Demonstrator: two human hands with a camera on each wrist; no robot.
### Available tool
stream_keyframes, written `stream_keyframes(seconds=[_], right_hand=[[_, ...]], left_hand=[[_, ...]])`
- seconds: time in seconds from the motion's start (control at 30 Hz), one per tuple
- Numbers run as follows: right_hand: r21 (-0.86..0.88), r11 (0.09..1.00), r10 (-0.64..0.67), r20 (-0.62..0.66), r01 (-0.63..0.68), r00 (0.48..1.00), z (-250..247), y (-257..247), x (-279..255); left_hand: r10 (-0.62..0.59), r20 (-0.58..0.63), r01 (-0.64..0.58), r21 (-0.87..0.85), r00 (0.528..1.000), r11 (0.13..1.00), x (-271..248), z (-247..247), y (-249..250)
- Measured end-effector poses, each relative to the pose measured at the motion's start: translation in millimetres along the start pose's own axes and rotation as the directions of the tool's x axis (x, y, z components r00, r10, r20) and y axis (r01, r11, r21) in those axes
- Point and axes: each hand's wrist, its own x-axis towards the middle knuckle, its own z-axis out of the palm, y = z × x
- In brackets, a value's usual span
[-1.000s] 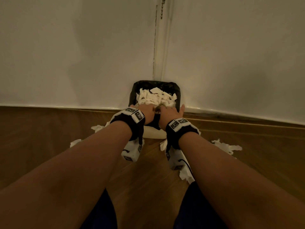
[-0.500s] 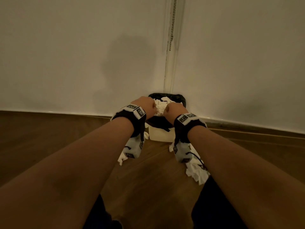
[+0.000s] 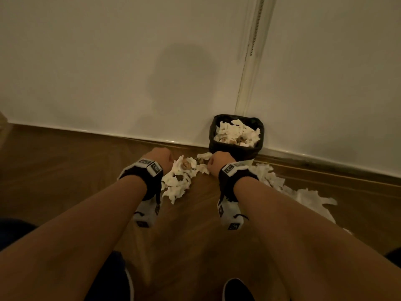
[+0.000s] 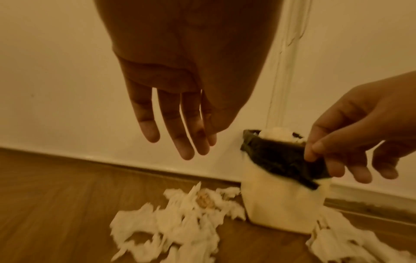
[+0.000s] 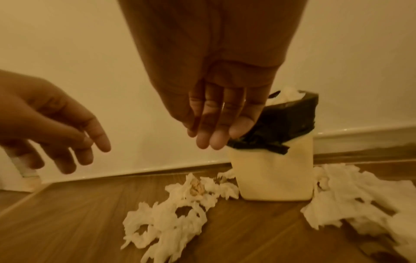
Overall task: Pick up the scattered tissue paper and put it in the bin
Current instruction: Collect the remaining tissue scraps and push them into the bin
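bin (image 3: 235,152) front: hidden by right hand (image 3: 219,164) | tissue paper (image 5: 360,199): blurred, cut off

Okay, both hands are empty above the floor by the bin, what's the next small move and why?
Probably lower the left hand onto the torn tissue pile just left of the bin and gather it. That hand hangs open and empty above it, and the bin, though heaped, is close by.

No text, brand or number can be read anywhere. The only sign-like marks are black-and-white square patterns on the wrist band (image 3: 149,167) behind the left grip (image 3: 161,158) and on the wrist band (image 3: 233,168) behind the right grip (image 3: 219,164); they are too small and blurred to make out.
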Motion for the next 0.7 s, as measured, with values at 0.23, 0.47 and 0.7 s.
stream_keyframes(seconds=[0.23,0.47,0.7], right_hand=[[-0.133,0.989,-0.043,0.132,0.060,0.990,60.8,-13.5,48.8],[-0.073,0.997,0.006,0.195,0.008,0.981,116.0,-5.7,103.5],[-0.104,0.995,0.030,0.237,-0.005,0.971,144.2,5.9,130.0]], left_hand=[[-0.082,0.192,0.084,-0.003,0.978,0.996,22.1,81.8,-56.2],[-0.068,0.137,0.079,-0.081,0.988,0.994,50.7,152.4,-52.5],[-0.096,0.255,0.110,-0.041,0.962,0.993,73.4,191.0,-50.0]])
